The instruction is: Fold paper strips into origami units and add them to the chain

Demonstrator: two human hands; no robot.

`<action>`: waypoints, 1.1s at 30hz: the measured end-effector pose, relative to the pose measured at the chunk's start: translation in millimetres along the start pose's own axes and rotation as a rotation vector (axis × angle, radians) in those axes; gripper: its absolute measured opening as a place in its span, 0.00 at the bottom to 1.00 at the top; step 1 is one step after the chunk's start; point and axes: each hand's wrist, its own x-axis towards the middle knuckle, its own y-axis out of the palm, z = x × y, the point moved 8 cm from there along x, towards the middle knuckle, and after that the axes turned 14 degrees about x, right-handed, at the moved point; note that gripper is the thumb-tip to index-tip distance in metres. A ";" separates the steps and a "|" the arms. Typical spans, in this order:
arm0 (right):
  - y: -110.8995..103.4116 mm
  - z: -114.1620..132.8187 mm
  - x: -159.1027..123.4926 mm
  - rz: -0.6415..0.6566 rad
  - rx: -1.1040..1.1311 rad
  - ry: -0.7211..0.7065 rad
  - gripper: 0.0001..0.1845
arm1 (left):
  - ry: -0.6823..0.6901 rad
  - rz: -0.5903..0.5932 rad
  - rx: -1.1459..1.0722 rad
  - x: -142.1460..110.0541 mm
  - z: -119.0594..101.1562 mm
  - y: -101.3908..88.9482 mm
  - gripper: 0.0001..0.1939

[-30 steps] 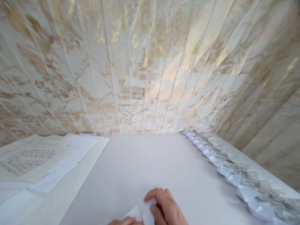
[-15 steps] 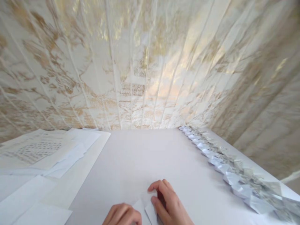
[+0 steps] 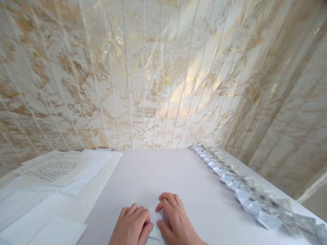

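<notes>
A small folded piece of white paper [image 3: 154,217] lies on the white table between my hands, at the bottom middle of the view. My left hand [image 3: 134,223] is closed at its left side, with fingers curled and the thumb against the paper. Curved over the right side, my right hand [image 3: 176,217] has its fingers on the upper edge and its thumb on the lower part. Both hands partly cover the sheet, and its near end is hidden.
Loose white sheets [image 3: 56,217] and a printed page [image 3: 53,168] are piled on the left. Rows of folded white paper pieces [image 3: 242,197] and patterned grey ones [image 3: 273,204] run along the right side. A gold-patterned curtain [image 3: 143,85] hangs behind the table [image 3: 153,170].
My left hand has moved up and right, closer to my right hand, and more of it shows. The camera view has tilted, so the table's far edge sits lower in the picture.
</notes>
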 end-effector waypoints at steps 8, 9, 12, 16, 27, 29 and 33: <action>-0.8 11.8 -3.4 0.045 -0.038 -0.025 0.19 | -0.078 0.041 0.062 4.3 -6.9 -9.1 0.10; 0.2 11.6 -3.4 0.055 -0.049 -0.030 0.18 | -0.071 0.040 0.054 4.0 -7.2 -9.1 0.10; 2.0 8.1 -2.6 0.073 -0.086 -0.026 0.17 | -0.061 0.038 0.051 4.1 -6.9 -6.5 0.10; 3.9 1.7 -1.8 0.109 -0.086 -0.019 0.18 | -0.062 0.033 0.090 5.2 -4.3 -2.0 0.10; 2.5 7.2 -2.0 0.143 -0.005 -0.010 0.16 | -0.031 0.090 0.064 8.0 -4.9 -2.8 0.10; 2.1 6.6 -2.0 0.134 0.006 -0.001 0.16 | -0.025 0.083 0.064 8.4 -5.9 -2.4 0.10; 4.5 3.6 -1.9 0.141 -0.002 -0.005 0.16 | -0.034 0.092 0.080 9.8 -4.7 -0.3 0.10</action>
